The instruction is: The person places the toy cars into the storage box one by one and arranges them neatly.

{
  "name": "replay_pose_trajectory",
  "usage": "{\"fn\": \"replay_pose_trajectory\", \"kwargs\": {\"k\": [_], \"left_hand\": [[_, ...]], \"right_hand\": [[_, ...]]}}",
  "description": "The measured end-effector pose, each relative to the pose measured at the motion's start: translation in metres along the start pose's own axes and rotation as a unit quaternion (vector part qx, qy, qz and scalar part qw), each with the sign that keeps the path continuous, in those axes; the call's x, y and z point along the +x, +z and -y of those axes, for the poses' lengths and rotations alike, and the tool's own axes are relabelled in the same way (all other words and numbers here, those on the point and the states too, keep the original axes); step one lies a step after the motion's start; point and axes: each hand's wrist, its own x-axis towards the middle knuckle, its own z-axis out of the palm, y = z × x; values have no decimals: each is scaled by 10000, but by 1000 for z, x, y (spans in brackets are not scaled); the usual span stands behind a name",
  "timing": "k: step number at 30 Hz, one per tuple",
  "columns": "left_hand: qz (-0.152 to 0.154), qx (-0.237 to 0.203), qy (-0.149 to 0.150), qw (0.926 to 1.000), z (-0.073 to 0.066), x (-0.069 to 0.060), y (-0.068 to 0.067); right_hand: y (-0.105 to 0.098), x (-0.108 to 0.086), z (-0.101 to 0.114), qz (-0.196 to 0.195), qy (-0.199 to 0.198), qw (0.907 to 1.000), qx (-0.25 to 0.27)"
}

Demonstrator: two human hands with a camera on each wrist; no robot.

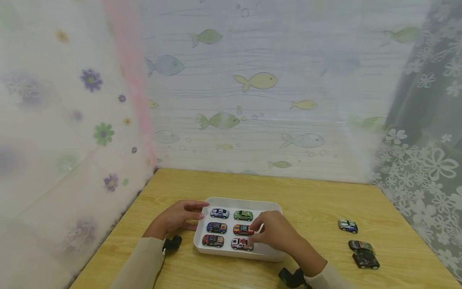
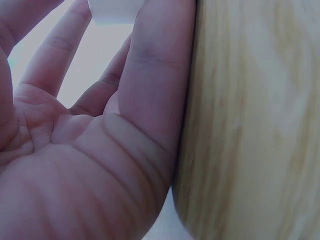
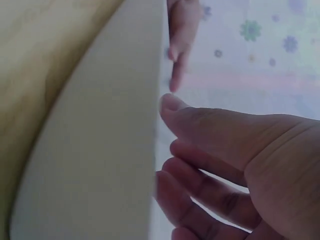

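A white tray holds several small toy cars in two columns. My left hand is at the tray's left side, its extended fingers at the rim. Over the right part of the tray is my right hand, thumb and index finger apart. Its fingertips are close to the red-and-orange car and the white-and-red car in the right column; whether they touch is unclear. In the right wrist view the tray wall hides the cars, and no car shows between the fingers.
On the wooden table, right of the tray, lie a white, green and blue car, a dark multicoloured car and a black car. The latter two are close together. Patterned curtains surround the table's back and sides.
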Motion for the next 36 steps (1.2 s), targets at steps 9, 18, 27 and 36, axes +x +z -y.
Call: {"fn": "replay_pose_trajectory", "kwargs": {"k": [9,18,27,36], "left_hand": [[-33,-30,-80,10000,-1,-1,1],[-52,-28,-71,10000,-1,-2,2],[-109,-7,-75,9999,-1,-2,1],[-63,-11,-49,10000,0,-2,1]], "right_hand": [[-32,-13,-25,-415,358,9982,-224],[-70,-38,-60,-906,535,9943,-169],[-114,-61,-98,-1047,913,9894,-415],[-144,-89,-141,-1090,1326,9837,-532]]}}
